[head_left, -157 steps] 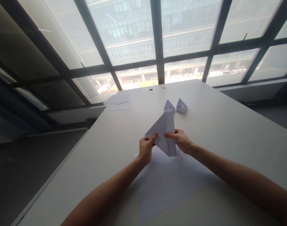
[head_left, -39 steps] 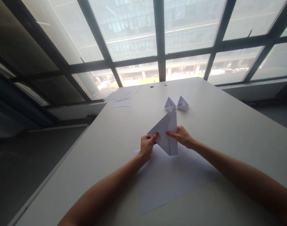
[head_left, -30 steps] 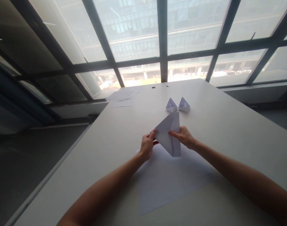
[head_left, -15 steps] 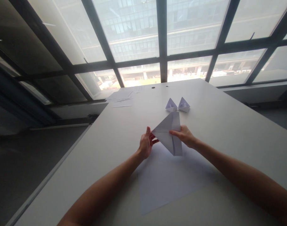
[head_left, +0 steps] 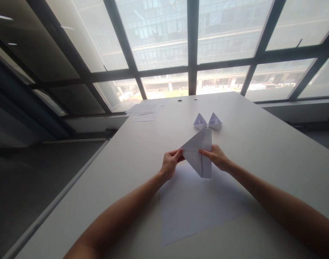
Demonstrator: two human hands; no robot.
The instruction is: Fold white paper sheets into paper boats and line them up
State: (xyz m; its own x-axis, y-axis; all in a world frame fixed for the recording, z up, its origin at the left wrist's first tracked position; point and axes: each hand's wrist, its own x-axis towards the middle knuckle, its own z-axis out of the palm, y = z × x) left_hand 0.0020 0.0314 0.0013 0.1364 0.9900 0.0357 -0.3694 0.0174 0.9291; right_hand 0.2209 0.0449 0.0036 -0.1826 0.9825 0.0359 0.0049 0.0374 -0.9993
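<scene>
A folded sheet of white paper (head_left: 194, 153), triangular with a straight band along its right side, is held up above the table. My left hand (head_left: 170, 163) pinches its pointed left corner between thumb and fingers. On the right edge, my right hand (head_left: 216, 157) grips the band, thumb on the near face and fingers hidden behind. Beneath lies a flat white sheet (head_left: 196, 212). Just beyond the folded paper stand two small folded paper boats (head_left: 200, 122), side by side.
The white table (head_left: 264, 151) reaches back to large dark-framed windows (head_left: 164, 86). Several loose paper sheets (head_left: 144, 109) lie at its far left. Two small dark holes (head_left: 179, 100) sit near the far edge.
My left hand has closed its thumb and fingers on the paper's pointed corner; before, its thumb stood up and apart. The whole view has shifted slightly, with things appearing further right.
</scene>
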